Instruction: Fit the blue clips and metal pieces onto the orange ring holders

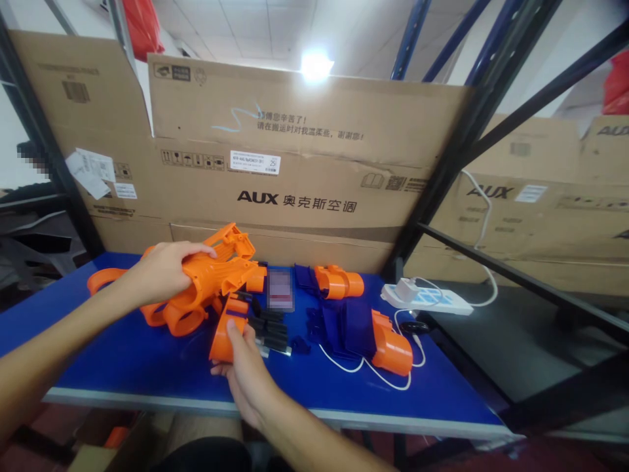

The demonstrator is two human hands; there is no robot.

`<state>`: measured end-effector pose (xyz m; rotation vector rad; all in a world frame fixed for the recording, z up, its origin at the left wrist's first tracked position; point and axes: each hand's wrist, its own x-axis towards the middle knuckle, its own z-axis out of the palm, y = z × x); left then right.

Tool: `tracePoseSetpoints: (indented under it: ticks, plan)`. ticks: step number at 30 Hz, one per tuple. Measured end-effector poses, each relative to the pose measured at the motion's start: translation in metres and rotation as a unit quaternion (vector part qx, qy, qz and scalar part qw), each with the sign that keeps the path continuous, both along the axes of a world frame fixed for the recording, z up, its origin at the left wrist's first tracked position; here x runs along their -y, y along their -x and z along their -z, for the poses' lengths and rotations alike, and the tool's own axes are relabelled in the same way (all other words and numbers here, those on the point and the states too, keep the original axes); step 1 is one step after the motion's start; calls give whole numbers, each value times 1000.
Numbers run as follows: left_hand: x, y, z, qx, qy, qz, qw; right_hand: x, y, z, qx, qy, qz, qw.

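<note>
My left hand (167, 269) is closed on an orange plastic housing (216, 269) with slotted arms, above a heap of similar orange parts; some of its fingers are hidden behind the part. Lower down, my right hand (248, 367) grips an orange plastic ring (225, 337), thumb across its near side. A small dark blue piece shows on that ring. Black plastic pieces (270, 328) lie just beyond my right hand. At the left of the pile, a loose orange hoop (105, 280) rests on the blue tabletop (162, 373).
Dark blue panels (356, 328) lie beside an orange cylindrical part (393, 347); another orange part (339, 282) sits behind. A white power strip (427, 298) and white cable (344, 367) are on the right. Cardboard (314, 170) walls the back, and a black frame post (437, 177) stands right.
</note>
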<state>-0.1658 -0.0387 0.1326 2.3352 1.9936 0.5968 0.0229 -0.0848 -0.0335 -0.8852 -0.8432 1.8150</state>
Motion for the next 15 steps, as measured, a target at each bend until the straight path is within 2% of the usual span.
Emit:
tracePoseSetpoints:
  ticks: [5,11,15]
  plan:
    - [2,-27,-4,0,-6,33,999,-7,2,-5,-7,20,-3,1000]
    - [-6,-46,2,-12,-14,62,998,-35,6,-23,9,24,-76,997]
    - [-10,-55,8,-16,-16,83,996,-44,8,-24,53,-3,-110,992]
